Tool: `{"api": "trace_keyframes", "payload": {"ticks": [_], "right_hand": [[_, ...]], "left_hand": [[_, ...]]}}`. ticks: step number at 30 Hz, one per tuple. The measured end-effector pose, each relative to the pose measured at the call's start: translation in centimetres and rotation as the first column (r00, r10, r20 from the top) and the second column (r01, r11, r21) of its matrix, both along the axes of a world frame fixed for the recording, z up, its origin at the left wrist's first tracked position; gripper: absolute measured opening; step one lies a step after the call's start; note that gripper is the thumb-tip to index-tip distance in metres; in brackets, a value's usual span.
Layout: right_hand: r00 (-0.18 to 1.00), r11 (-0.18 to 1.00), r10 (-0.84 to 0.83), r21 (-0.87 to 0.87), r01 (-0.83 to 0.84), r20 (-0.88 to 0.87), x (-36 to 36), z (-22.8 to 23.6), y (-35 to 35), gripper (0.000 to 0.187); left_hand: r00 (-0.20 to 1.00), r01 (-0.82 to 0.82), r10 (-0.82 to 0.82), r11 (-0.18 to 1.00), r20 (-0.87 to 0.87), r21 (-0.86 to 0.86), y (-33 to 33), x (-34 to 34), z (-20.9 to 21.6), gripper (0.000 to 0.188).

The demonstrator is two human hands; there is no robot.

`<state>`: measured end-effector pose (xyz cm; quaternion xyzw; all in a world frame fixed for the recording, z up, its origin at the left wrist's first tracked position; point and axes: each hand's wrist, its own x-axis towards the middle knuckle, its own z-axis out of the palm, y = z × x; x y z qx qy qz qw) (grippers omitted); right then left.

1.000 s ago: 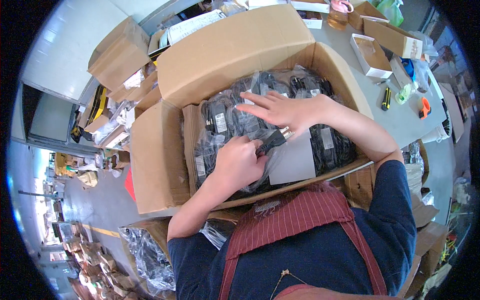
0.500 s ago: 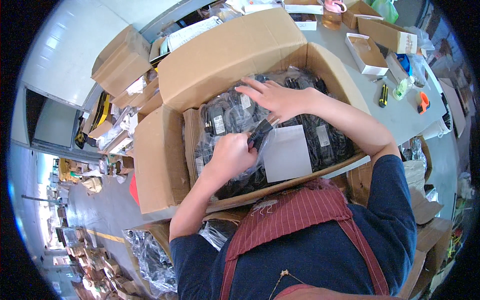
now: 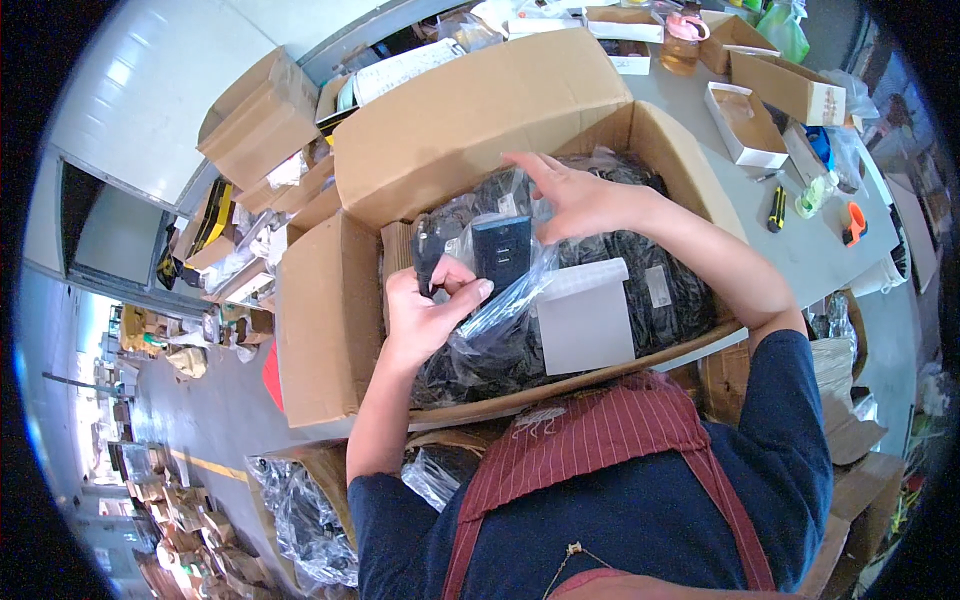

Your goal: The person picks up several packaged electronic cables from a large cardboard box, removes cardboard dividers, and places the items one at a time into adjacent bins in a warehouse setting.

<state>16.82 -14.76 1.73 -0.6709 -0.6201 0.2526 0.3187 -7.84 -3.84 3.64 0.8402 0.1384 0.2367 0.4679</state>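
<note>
My left hand (image 3: 425, 315) is closed on a clear plastic bag (image 3: 505, 305) holding a black rectangular block (image 3: 502, 252) with small slots in its face. A black cable end (image 3: 430, 245) rises by the fingers of that hand. My right hand (image 3: 580, 200), fingers apart and holding nothing, hovers just right of the block. Both hands are over a large open cardboard box (image 3: 480, 105) filled with bagged black corded items (image 3: 655, 325). On top of these lies a white sheet (image 3: 588, 330), its upper edge folded.
Right of the box, a grey table holds a yellow-black utility knife (image 3: 777, 210), orange-handled scissors (image 3: 854, 224), a small bottle (image 3: 815, 195) and a shallow white carton (image 3: 745, 125). A pink-lidded jug (image 3: 682, 42) stands farther back. Cardboard boxes (image 3: 260, 120) are stacked at left.
My left hand has turned; the plug that pointed at my right hand no longer shows there, and the bagged block's slotted face is visible. My right hand stays spread close by.
</note>
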Motion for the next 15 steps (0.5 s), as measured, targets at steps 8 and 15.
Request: {"api": "trace_keyframes", "payload": {"ticks": [8, 15], "right_hand": [[0.998, 0.918, -0.049, 0.394, 0.034, 0.029, -2.0, 0.8, -0.1, 0.093], [0.950, 0.994, -0.028, 0.088, 0.058, -0.311, -0.7, -0.3, 1.0, 0.091]], "left_hand": [[0.972, -0.128, 0.184, 0.936, 0.144, -0.328, 0.7, 0.3, 0.4, 0.013], [0.977, 0.111, -0.060, 0.963, 0.205, -0.246, -1.8, 0.2, 0.5, 0.016]]}}
